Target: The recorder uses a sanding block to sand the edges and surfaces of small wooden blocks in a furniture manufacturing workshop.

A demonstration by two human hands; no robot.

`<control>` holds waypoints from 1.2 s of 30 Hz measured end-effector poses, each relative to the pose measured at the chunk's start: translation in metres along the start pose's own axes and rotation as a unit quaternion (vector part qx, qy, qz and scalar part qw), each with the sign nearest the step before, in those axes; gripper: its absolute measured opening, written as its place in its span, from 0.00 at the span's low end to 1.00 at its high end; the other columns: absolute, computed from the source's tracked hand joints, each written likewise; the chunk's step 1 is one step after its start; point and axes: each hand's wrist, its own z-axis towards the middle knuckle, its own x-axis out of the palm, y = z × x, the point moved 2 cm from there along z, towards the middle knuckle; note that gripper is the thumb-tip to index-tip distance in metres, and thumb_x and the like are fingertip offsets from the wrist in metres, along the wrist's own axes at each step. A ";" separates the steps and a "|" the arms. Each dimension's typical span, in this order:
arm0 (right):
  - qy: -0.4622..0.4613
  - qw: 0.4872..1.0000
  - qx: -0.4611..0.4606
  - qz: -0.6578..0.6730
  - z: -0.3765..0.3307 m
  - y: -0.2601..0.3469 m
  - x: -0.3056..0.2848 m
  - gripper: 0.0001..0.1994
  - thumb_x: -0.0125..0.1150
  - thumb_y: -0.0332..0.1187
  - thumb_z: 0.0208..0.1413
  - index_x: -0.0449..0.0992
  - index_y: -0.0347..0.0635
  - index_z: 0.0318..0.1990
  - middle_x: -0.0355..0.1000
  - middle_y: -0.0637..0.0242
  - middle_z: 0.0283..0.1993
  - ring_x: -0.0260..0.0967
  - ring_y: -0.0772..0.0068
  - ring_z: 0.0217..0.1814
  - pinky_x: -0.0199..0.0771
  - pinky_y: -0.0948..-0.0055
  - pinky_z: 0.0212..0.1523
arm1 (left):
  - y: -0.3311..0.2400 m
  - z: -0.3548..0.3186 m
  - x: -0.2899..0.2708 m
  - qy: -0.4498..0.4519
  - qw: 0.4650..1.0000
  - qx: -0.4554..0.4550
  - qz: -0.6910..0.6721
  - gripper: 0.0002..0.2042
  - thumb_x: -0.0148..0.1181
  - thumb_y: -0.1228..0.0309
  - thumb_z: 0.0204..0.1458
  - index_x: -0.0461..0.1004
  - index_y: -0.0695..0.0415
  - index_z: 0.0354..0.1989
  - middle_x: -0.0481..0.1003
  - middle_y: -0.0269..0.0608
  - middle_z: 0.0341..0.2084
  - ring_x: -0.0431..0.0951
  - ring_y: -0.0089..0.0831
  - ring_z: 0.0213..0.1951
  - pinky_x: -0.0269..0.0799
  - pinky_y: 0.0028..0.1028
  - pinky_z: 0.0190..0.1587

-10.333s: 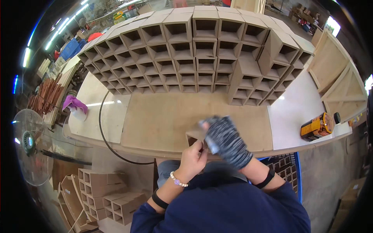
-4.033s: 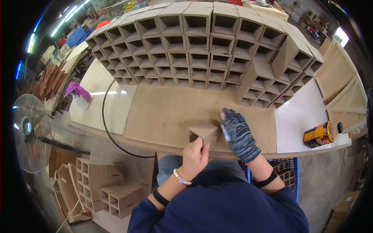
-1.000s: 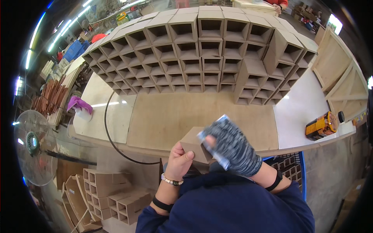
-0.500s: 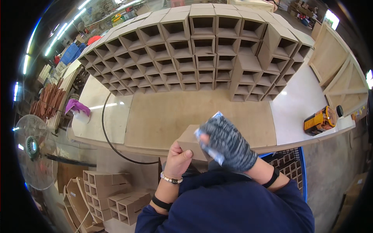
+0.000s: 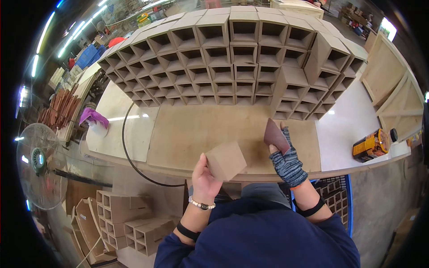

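Hands low in frame, near the desk's front edge. Left hand (image 5: 204, 177) bare, fingers wrapped on a small wooden cube box (image 5: 226, 160), held tilted just above the front edge of the desk (image 5: 187, 134), around 6 o'clock. Right hand (image 5: 286, 156) in a grey knit fingerless glove, at 4 o'clock of the board, pinching a reddish-brown sandpaper sheet (image 5: 275, 135) upright between thumb and fingers; sheet and box apart, not touching. Brown board lies flat on desk under both. Black cable (image 5: 126, 147) loops off desk edge at 8 o'clock. Yellow power tool (image 5: 371, 145) at 3 o'clock on white desk surface. Pink cloth (image 5: 93, 117) at 9 o'clock. Stack of open wooden cube boxes (image 5: 232, 58) fills 12 o'clock. Fan (image 5: 39, 165) far left, off desk.
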 end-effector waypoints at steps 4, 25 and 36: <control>-0.001 0.998 0.015 0.062 0.001 0.000 -0.004 0.32 0.47 0.27 0.54 0.40 0.31 0.63 0.53 0.50 0.60 0.53 0.65 0.61 0.52 0.75 0.59 | -0.002 0.000 0.004 0.027 0.997 -0.009 -0.068 0.25 0.43 0.53 0.55 0.66 0.63 0.49 0.69 0.46 0.47 0.67 0.39 0.51 0.60 0.37 0.55; 0.067 0.945 -0.314 -0.056 0.010 0.091 0.013 0.25 0.48 0.22 0.48 0.58 0.37 0.57 0.61 0.55 0.56 0.57 0.54 0.58 0.55 0.62 0.59 | 0.002 0.003 0.011 0.080 0.983 0.007 0.164 0.14 0.54 0.76 0.50 0.68 0.61 0.47 0.71 0.38 0.43 0.69 0.25 0.47 0.62 0.27 0.52; 0.057 0.974 -0.203 -0.081 0.018 0.046 0.019 0.21 0.52 0.24 0.47 0.64 0.40 0.53 0.66 0.57 0.51 0.63 0.56 0.53 0.59 0.64 0.55 | -0.010 -0.018 0.016 0.125 0.959 0.072 0.243 0.13 0.56 0.75 0.50 0.69 0.63 0.45 0.73 0.37 0.40 0.71 0.23 0.43 0.65 0.25 0.48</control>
